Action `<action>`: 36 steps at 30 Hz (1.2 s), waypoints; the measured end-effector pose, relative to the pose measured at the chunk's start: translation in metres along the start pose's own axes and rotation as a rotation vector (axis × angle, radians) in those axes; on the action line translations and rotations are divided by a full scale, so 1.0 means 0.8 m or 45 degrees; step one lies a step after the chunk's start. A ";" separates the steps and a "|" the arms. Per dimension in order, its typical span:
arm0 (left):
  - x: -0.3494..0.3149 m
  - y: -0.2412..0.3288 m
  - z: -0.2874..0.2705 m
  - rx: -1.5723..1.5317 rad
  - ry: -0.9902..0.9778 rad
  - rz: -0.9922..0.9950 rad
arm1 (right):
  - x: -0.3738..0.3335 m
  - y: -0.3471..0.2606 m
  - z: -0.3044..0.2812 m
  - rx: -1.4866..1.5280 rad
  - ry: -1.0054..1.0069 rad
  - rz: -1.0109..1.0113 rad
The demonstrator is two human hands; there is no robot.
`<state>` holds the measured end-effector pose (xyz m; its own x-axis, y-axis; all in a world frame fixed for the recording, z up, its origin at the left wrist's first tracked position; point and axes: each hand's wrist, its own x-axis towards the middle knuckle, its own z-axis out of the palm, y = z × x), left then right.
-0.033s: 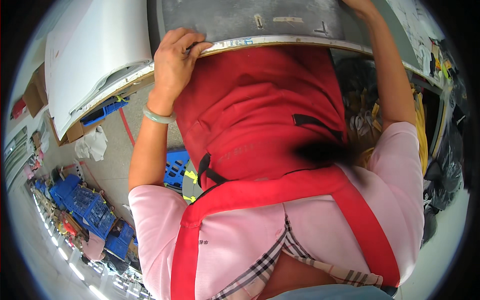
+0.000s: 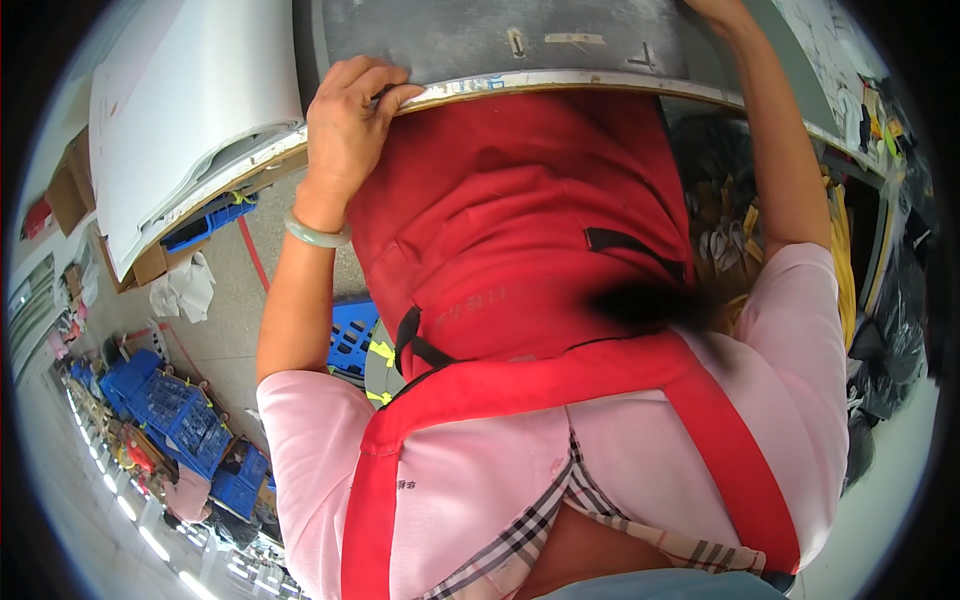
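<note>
My left hand is at the front edge of a worktable, its fingers bent over the top and its thumb along the white rim. It looks closed round that edge; whatever may be under the fingers is hidden. A dark grey smudged board covers the tabletop in front of me, with strips of tape and a small black corner mark on it. My right hand reaches over the board's far right part. The picture's upper border cuts off its fingers, so their state is hidden.
Large white sheets lie curled at the table's left end. Blue plastic crates stand on the floor at left, beyond crumpled white paper. Black plastic bags are heaped at right, near yellow material. My red apron touches the table front.
</note>
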<state>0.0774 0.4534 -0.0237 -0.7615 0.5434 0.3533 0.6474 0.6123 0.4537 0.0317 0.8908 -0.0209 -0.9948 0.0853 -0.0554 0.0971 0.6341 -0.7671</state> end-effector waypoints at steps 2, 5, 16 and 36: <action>-0.001 0.000 0.000 -0.001 -0.010 -0.009 | -0.003 -0.007 0.005 0.038 0.032 0.032; -0.001 0.001 -0.002 0.000 -0.024 -0.020 | -0.004 -0.016 0.000 -0.033 -0.043 0.135; 0.001 0.001 -0.001 0.027 -0.021 0.024 | 0.001 -0.007 0.009 -0.033 0.020 0.100; -0.002 0.000 -0.001 0.062 -0.080 -0.052 | 0.007 -0.010 0.018 -0.166 0.102 0.149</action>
<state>0.0789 0.4519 -0.0234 -0.7851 0.5513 0.2823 0.6175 0.6611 0.4262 0.0247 0.8749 -0.0240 -0.9714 0.2221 -0.0840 0.2201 0.7102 -0.6687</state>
